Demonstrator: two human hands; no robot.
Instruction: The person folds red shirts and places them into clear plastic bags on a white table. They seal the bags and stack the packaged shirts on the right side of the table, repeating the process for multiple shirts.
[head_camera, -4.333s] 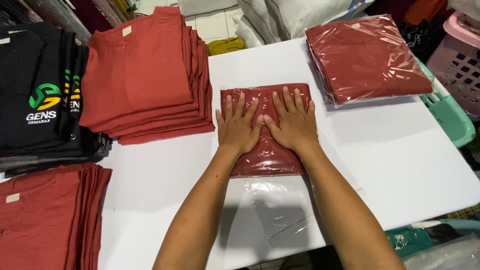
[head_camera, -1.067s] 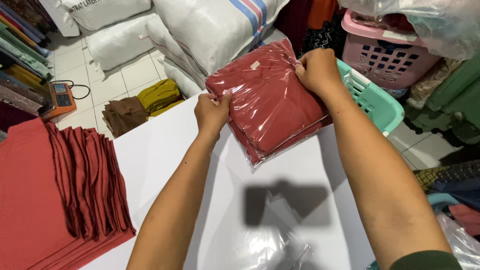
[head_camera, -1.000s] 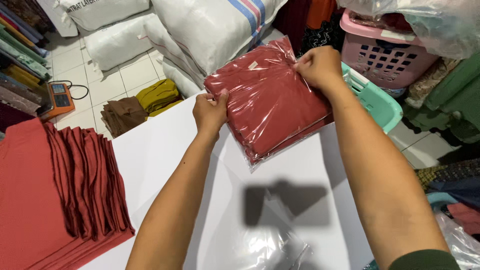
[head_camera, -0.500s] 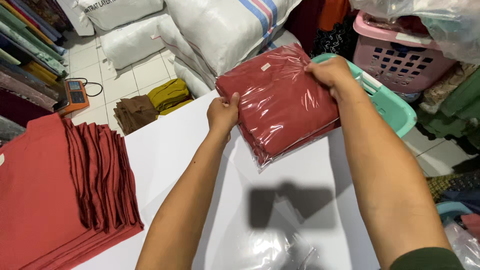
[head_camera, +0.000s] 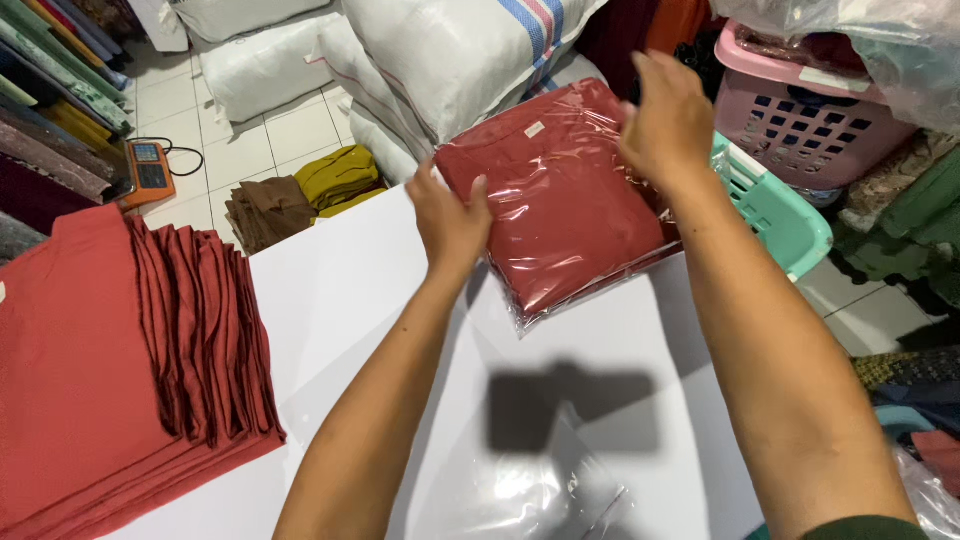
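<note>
Red bagged shirts (head_camera: 565, 205) at table (head_camera: 340, 300) far edge; left hand (head_camera: 450, 210) touching, right hand (head_camera: 670, 120) released, both open.

Garment storeroom, folded shirt stacks (head_camera: 120, 360) (bagged), sacks (head_camera: 450, 60)

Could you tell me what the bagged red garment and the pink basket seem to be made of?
The bagged red garment looks like matte knit fabric, folded flat, inside a thin clear plastic bag, judging by its glossy wrinkles and glare. The pink basket appears to be rigid moulded plastic, with a smooth rim and a grid of holes.
</note>
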